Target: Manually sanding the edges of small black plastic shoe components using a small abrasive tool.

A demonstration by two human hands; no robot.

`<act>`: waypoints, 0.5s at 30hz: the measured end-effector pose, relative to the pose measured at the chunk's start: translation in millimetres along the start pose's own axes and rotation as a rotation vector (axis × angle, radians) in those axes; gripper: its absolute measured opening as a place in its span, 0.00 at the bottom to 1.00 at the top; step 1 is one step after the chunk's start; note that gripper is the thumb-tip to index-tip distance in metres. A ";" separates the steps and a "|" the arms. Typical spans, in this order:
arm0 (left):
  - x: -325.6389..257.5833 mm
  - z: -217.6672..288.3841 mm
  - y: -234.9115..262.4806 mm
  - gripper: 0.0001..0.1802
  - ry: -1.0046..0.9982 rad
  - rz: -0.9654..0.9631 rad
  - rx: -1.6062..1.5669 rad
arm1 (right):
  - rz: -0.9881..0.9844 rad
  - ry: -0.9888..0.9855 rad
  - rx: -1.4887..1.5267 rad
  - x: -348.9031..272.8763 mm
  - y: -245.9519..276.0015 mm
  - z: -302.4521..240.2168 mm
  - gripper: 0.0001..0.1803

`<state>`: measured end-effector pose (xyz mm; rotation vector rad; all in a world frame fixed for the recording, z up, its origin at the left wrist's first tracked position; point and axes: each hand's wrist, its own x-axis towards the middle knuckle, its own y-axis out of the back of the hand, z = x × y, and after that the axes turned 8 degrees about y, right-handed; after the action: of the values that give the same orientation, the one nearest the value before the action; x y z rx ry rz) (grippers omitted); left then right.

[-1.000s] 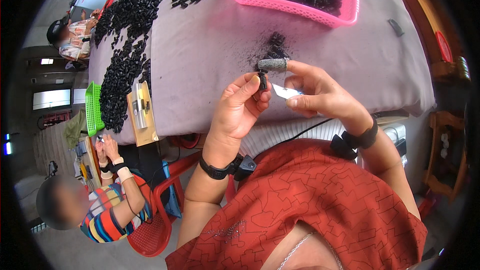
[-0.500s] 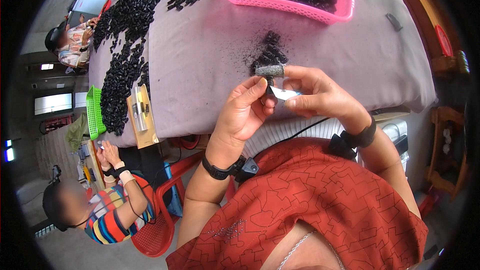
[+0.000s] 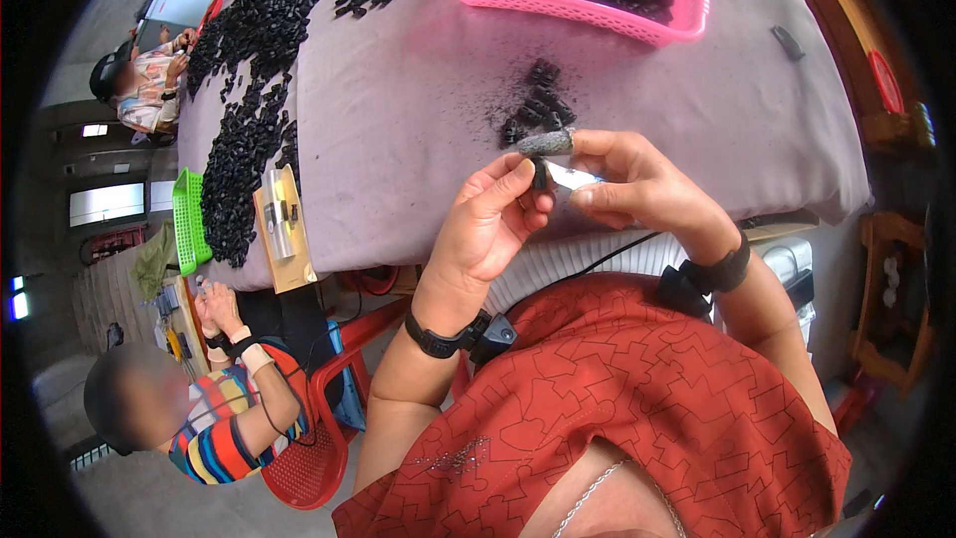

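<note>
My left hand (image 3: pixel 488 219) is closed, pinching a small black plastic part (image 3: pixel 541 177) between thumb and fingertips. Opposite it, my right hand (image 3: pixel 637 179) grips a short, pale blade (image 3: pixel 570 177) whose tip reaches the part. A grey, rough-looking finger sleeve (image 3: pixel 546 143) covers the right index finger, which stretches over the top of the part. Just beyond my hands lies a small group of black parts (image 3: pixel 541 100), with dark shavings scattered around it on the cloth. The part's lower end is hidden by my left fingers.
A pink basket (image 3: pixel 558 20) holding many black parts stands at the far side of the cloth-covered table (image 3: pixel 398 139). Black parts (image 3: pixel 249 130) are heaped along the left. A green basket (image 3: pixel 185 224) and a small stand (image 3: pixel 282 229) sit near a co-worker (image 3: pixel 234 408).
The grey-sleeved finger has tilted and come down closer over the black part, and the blade has shifted slightly right. My left hand stays nearly in place. The co-worker's head has moved slightly.
</note>
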<state>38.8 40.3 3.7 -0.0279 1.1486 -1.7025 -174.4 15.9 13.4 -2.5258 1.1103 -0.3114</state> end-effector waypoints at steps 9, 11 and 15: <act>-8.3 9.9 8.6 0.12 -0.078 -0.059 -0.037 | 0.057 0.008 0.077 -0.8 -0.5 -1.1 0.18; -8.0 8.0 10.5 0.14 -0.080 -0.057 -0.019 | 0.065 -0.006 0.057 -0.9 0.0 1.7 0.16; -8.9 7.8 11.1 0.16 -0.080 -0.052 0.006 | 0.066 -0.007 0.044 -1.1 0.3 3.6 0.14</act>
<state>55.0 41.7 4.5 -0.1224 1.0917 -1.7348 -174.1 17.4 9.9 -2.4445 1.1681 -0.3061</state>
